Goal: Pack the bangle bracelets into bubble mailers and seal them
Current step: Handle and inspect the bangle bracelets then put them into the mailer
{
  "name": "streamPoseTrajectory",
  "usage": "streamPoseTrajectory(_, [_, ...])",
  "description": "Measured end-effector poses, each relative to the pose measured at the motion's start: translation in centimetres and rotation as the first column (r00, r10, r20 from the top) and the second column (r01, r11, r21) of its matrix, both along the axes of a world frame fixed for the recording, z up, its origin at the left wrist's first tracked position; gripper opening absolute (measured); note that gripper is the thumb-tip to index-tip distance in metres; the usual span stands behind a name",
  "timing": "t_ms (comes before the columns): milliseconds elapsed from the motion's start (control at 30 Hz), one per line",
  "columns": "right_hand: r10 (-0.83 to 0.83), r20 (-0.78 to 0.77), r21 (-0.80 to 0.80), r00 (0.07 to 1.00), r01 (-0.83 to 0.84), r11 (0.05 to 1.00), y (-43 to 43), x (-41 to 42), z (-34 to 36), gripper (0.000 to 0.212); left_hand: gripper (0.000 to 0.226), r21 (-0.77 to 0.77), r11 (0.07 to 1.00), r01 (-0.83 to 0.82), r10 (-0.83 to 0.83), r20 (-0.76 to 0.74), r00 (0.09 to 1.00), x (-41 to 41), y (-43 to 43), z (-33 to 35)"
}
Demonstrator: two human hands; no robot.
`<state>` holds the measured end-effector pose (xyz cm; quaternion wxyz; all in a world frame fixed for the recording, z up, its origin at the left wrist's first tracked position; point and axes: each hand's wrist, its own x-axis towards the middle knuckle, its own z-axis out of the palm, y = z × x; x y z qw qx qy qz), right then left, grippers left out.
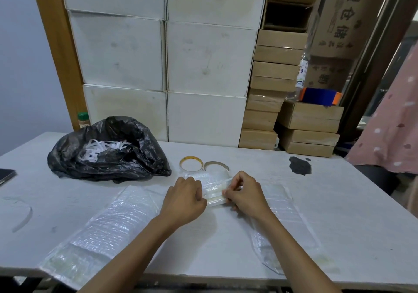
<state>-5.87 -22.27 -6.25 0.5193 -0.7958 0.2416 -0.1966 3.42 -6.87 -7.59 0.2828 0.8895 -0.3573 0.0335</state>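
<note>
The small bubble mailer (213,190) lies mid-table between the hands. The left hand (185,196) has its fingers curled, gripping the mailer's left end. The right hand (245,193) pinches the flap strip between thumb and fingertips. Whether a bangle is already inside I cannot tell through the bubbles.

Just beyond the mailer's far edge sit a yellow bangle (191,163) and a grey bangle (216,165), side by side. A black bag (108,154) holding white strips bulks close on their left. Spare mailers lie flat under each forearm: the left pile (108,225) overhangs the near edge of the table (339,202), and the right pile (287,213) reaches almost to it. Bare tabletop runs rightward to a dark stain (299,165). White boxes (203,66) and cardboard boxes (267,112) wall the far side.
</note>
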Motion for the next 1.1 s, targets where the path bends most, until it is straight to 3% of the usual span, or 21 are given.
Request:
streamPoseTrajectory(200, [-0.087, -0.061, -0.117, 0.994, 0.080, 0.990, 0.0, 0.7, 0.2, 0.030, 0.032, -0.019, 1.000, -0.013, 0.009, -0.161, 0.987, 0.8, -0.1, 0.6])
streamPoseTrajectory(300, [-0.093, -0.119, -0.134, 0.989, 0.077, 0.988, -0.7, 0.9, 0.4, 0.037, 0.040, -0.050, 0.999, -0.007, 0.000, -0.134, 0.991, 1.2, -0.2, 0.4])
streamPoseTrajectory(400, [-0.028, -0.148, 0.013, 0.989, 0.030, 0.999, -1.1, 0.7, 0.7, 0.041, 0.049, -0.053, 0.998, 0.018, -0.026, -0.144, 0.989, 1.7, -0.3, 0.4])
streamPoseTrajectory(500, [0.042, -0.142, 0.134, 0.989, -0.023, 0.991, -1.6, 0.2, 1.2, 0.027, 0.053, -0.066, 0.996, 0.054, -0.064, -0.154, 0.986, 2.1, 0.4, 0.4])
streamPoseTrajectory(600, [0.063, -0.128, 0.176, 0.990, -0.040, 0.984, -2.0, 0.0, 1.2, 0.021, 0.034, -0.098, 0.995, 0.021, -0.039, -0.189, 0.981, 2.4, 1.2, 0.6])
streamPoseTrajectory(733, [0.031, -0.136, 0.149, 0.990, -0.011, 0.989, -1.8, -0.1, 1.1, 0.015, 0.041, -0.074, 0.997, 0.027, -0.048, -0.301, 0.952, 2.8, 1.8, 0.9])
streamPoseTrajectory(833, [-0.011, -0.182, 0.055, 0.983, 0.021, 0.998, -1.4, -0.1, 0.9, 0.016, 0.037, -0.107, 0.994, -0.001, -0.042, -0.402, 0.915, 2.9, 2.0, 1.0])
streamPoseTrajectory(900, [-0.067, -0.213, -0.116, 0.975, 0.043, 0.992, -0.9, 0.0, 1.1, 0.028, 0.038, -0.151, 0.988, -0.029, -0.049, -0.485, 0.873, 3.1, 2.1, 1.0])
streamPoseTrajectory(933, [-0.110, -0.221, -0.309, 0.969, 0.037, 0.950, -0.5, -0.1, 1.2, 0.034, 0.039, -0.177, 0.984, -0.039, -0.060, -0.525, 0.849, 3.2, 2.2, 1.0])
streamPoseTrajectory(1000, [-0.111, -0.154, -0.656, 0.982, -0.018, 0.755, 0.8, -0.4, 1.4, 0.029, 0.035, -0.234, 0.971, -0.051, -0.099, -0.586, 0.805, 3.6, 2.3, 0.8])
streamPoseTrajectory(1100, [0.142, -0.114, -0.801, 0.983, -0.175, 0.572, 3.3, -0.2, 0.6, 0.009, 0.014, -0.368, 0.926, -0.088, -0.200, -0.674, 0.712, 3.6, 2.4, 0.6])
